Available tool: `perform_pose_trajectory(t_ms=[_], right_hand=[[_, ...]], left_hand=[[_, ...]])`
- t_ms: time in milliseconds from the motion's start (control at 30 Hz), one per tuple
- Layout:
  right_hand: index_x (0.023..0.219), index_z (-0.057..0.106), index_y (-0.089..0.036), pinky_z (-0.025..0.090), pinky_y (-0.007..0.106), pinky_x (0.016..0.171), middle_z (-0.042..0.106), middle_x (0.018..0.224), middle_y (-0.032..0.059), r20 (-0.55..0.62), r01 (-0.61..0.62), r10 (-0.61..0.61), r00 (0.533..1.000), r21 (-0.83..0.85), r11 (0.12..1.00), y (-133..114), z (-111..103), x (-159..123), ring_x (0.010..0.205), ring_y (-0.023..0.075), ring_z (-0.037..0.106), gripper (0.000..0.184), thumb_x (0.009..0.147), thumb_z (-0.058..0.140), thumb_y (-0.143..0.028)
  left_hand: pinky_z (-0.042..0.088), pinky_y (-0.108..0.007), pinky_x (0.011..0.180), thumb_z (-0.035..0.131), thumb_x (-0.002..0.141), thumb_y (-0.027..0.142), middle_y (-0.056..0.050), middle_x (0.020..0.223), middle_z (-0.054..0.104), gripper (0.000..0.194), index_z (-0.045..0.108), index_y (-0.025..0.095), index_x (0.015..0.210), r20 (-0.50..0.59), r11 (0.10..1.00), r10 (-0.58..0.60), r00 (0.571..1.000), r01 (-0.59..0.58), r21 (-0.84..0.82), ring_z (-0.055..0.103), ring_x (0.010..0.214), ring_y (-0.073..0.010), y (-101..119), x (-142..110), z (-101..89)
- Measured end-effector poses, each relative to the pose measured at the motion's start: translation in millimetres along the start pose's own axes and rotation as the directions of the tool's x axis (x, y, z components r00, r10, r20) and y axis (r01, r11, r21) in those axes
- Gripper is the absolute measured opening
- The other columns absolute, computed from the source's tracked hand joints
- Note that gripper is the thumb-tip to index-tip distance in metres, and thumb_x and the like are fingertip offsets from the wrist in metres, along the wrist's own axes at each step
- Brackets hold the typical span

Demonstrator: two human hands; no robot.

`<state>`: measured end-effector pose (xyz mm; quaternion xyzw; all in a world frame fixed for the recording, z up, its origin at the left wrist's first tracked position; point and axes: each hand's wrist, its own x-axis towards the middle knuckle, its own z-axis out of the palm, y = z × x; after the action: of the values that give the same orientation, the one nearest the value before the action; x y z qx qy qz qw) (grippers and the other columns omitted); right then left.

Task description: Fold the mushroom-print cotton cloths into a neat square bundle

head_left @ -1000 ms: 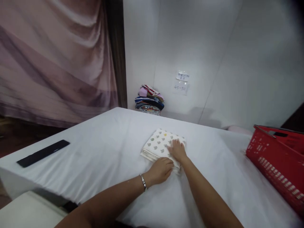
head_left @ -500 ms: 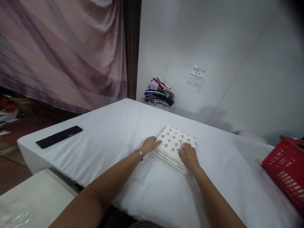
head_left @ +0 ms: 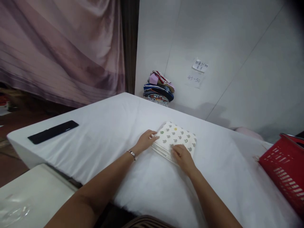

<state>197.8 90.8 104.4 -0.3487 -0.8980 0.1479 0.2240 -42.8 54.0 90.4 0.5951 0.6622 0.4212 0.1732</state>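
Note:
A folded white cloth (head_left: 178,134) printed with grey shapes and a few green and yellow ones lies on the white-covered table (head_left: 102,126). Its front side shows several stacked layers. At the cloth's left corner is my left hand (head_left: 146,139), thumb and fingers apart, the fingertips touching the edge. My right hand (head_left: 184,156) is at the front edge, with its fingers curled and closed on the cloth there. The undersides of the right fingers are hidden. A bracelet (head_left: 132,154) circles my left wrist.
A black flat object (head_left: 53,132) lies at the table's left end. Behind the table's far edge, a pile of folded fabrics (head_left: 158,88) stands against the wall. On the right is a red basket (head_left: 283,171). A white surface (head_left: 35,193) with clear plastic adjoins at lower left.
My right hand has moved from the top of the cloth toward its front edge, and its fingers have curled. My left hand stays by the left corner. The camera view has shifted slightly.

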Motion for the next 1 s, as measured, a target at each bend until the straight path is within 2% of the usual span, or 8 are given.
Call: perform_pose_trajectory(t_ms=[100,167,233,400,633,733,900,1000], right_hand=[[0.096,0.066,-0.024,0.045,0.03,0.078,0.063,0.093,0.0044,0.039,-0.003,0.003,0.999,-0.003,1.0,-12,5,1,0.092,0.0188,0.055,0.026,0.09,0.042,-0.031],[0.094,0.067,-0.024,0.044,0.028,0.076,0.062,0.089,0.0041,0.062,-0.029,0.031,0.998,-0.025,0.999,-15,8,3,0.09,0.0185,0.055,0.026,0.09,0.042,-0.03],[0.093,0.068,-0.024,0.044,0.028,0.076,0.061,0.087,0.0038,0.062,-0.053,0.054,0.997,-0.016,0.998,-15,10,4,0.09,0.0181,0.055,0.027,0.091,0.041,-0.029],[0.09,0.068,-0.024,0.044,0.026,0.072,0.06,0.082,0.0025,0.045,-0.099,0.096,0.994,0.074,0.992,-9,12,3,0.084,0.0165,0.056,0.025,0.089,0.044,-0.03],[0.087,0.068,-0.022,0.044,0.027,0.073,0.06,0.081,0.0036,0.058,-0.098,0.095,0.994,0.056,0.994,-5,15,4,0.083,0.0171,0.056,0.024,0.089,0.045,-0.028],[0.085,0.066,-0.022,0.043,0.027,0.074,0.059,0.082,0.0037,0.061,-0.09,0.089,0.994,0.007,0.996,-6,16,6,0.085,0.0173,0.055,0.025,0.09,0.042,-0.027],[0.079,0.059,-0.022,0.041,0.028,0.071,0.06,0.085,0.0044,0.016,-0.162,0.168,0.986,-0.187,0.969,-9,22,7,0.087,0.0183,0.054,0.026,0.092,0.036,-0.023],[0.08,0.055,-0.022,0.041,0.028,0.071,0.058,0.085,0.0039,-0.042,-0.131,0.125,0.991,-0.203,0.97,-11,23,2,0.086,0.0182,0.053,0.025,0.093,0.034,-0.024]], left_hand=[[0.044,-0.028,0.081,0.056,0.082,0.032,-0.001,0.099,0.063,0.016,0.067,0.024,0.091,0.111,0.963,0.258,0.96,-0.265,0.046,0.054,0.094,-0.0162,4,-4,-5.6],[0.042,-0.03,0.085,0.055,0.083,0.027,-0.002,0.095,0.064,0.014,0.068,0.024,0.088,0.186,0.924,0.347,0.919,-0.369,0.098,0.053,0.095,-0.0169,3,-5,-5.8],[0.041,-0.031,0.085,0.052,0.086,0.026,-0.002,0.092,0.064,0.016,0.067,0.024,0.089,0.237,0.895,0.388,0.891,-0.426,0.135,0.052,0.093,-0.0167,1,-6,-4.5],[0.04,-0.029,0.085,0.053,0.086,0.027,-0.002,0.097,0.062,0.015,0.066,0.023,0.094,0.288,0.883,0.399,0.871,-0.449,0.135,0.051,0.095,-0.0164,-4,-6,-4.5],[0.04,-0.029,0.081,0.047,0.09,0.03,-0.002,0.09,0.06,0.021,0.067,0.023,0.091,0.312,0.891,0.366,0.876,-0.427,0.153,0.05,0.089,-0.0164,-1,-4,-4.2],[0.039,-0.029,0.079,0.049,0.088,0.03,-0.002,0.089,0.06,0.019,0.067,0.023,0.088,0.313,0.878,0.377,0.872,-0.444,0.18,0.05,0.088,-0.0165,0,-3,-2.1],[0.036,-0.031,0.074,0.046,0.089,0.027,-0.003,0.082,0.059,0.024,0.065,0.021,0.075,0.318,0.844,0.342,0.884,-0.438,0.309,0.05,0.083,-0.0173,9,-4,0.4],[0.035,-0.031,0.074,0.044,0.09,0.025,-0.003,0.082,0.058,0.024,0.061,0.019,0.074,0.279,0.842,0.339,0.899,-0.422,0.336,0.049,0.083,-0.0175,16,-6,-1.3]])
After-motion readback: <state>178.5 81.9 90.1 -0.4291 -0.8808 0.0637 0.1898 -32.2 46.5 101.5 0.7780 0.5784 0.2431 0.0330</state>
